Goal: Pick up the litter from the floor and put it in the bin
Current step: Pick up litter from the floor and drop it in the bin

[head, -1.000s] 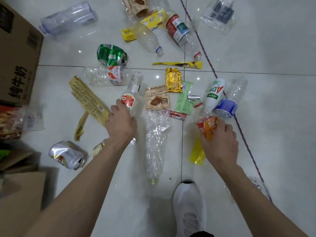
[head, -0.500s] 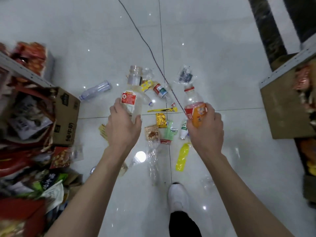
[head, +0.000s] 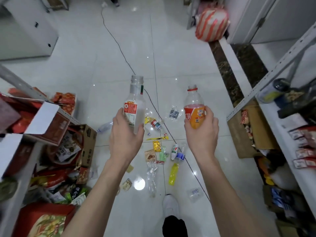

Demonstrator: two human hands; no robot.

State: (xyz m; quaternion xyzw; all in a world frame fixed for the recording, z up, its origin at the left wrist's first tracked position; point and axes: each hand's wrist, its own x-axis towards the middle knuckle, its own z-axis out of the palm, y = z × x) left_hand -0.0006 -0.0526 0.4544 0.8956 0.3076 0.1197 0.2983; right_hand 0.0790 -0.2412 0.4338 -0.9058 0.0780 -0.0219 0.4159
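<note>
White floor tiles (head: 119, 57) carry scattered wrappers (head: 150, 156) and a yellow bottle (head: 173, 174). My left hand (head: 125, 135) grips a clear bottle (head: 135, 103), my right hand (head: 201, 132) an orange-labelled bottle (head: 194, 108), both held up. No bin shows; I judge most litter is left to collect

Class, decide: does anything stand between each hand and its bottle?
Nothing visible does. The left hand grips the clear bottle and the right hand the orange-labelled bottle, both upright above the floor. No bin shows in this view.

The left hand (head: 125, 139) and right hand (head: 202, 134) are bare, as are both forearms (head: 95, 194). A white shoe (head: 170, 205) and a black trouser leg (head: 174, 226) show at the bottom edge.
</note>
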